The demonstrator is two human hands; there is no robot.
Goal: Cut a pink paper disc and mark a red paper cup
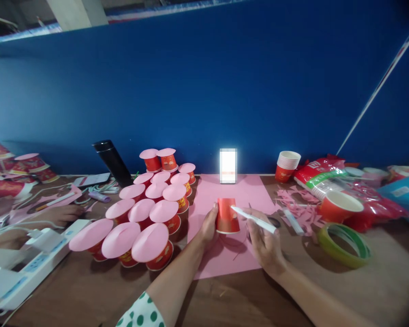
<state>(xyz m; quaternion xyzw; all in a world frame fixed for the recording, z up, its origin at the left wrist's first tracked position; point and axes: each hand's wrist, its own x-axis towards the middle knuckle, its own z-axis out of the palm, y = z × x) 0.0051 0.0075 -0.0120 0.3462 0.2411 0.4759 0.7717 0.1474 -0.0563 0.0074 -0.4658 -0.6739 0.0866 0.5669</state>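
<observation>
My left hand point(209, 225) grips a red paper cup point(227, 214) from its left side; the cup is turned upside down, rim toward me. In my right hand point(264, 240) is a white pen point(254, 219), its tip at the right side of the cup. Below both hands lies a sheet of pink paper point(204, 268) with a curved line drawn on it. A dark-handled tool, perhaps scissors point(275, 221), is partly hidden behind my right hand. Left of my left hand, several upturned red cups with pink paper cones point(150, 243) on top stand in rows.
A bright phone-like screen point(228, 165) stands at the blue partition point(204, 91). Stacked cups point(287, 165), pink scraps point(300, 204), a tape roll point(344, 245) and a red plastic bag point(322, 175) lie right. Left are a black bottle point(112, 162), a power strip point(37, 263) and another person's hand point(59, 214).
</observation>
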